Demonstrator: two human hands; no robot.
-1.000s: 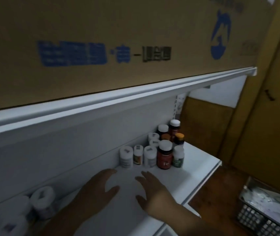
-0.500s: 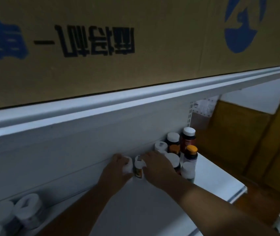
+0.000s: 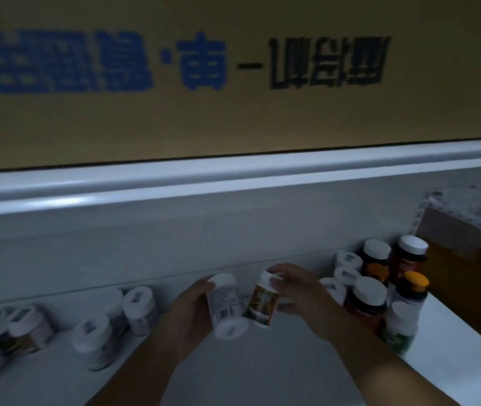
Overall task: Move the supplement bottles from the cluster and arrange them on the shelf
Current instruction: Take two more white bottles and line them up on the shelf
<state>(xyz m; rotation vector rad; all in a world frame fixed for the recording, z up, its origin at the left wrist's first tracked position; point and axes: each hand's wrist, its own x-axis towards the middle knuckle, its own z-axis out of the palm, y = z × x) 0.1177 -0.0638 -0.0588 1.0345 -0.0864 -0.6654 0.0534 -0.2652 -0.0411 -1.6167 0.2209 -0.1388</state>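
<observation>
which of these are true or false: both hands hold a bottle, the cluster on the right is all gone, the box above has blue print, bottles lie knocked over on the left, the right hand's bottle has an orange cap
1. Both hands hold a bottle. True: the left hand grips a white bottle, the right hand a brown-labelled bottle.
2. The cluster is gone. False: the cluster stands at the right.
3. The cardboard box has blue print. True.
4. Bottles on the left lie knocked over. False: the left bottles stand upright.
5. The right hand's bottle has an orange cap. False: its cap is white.
</observation>
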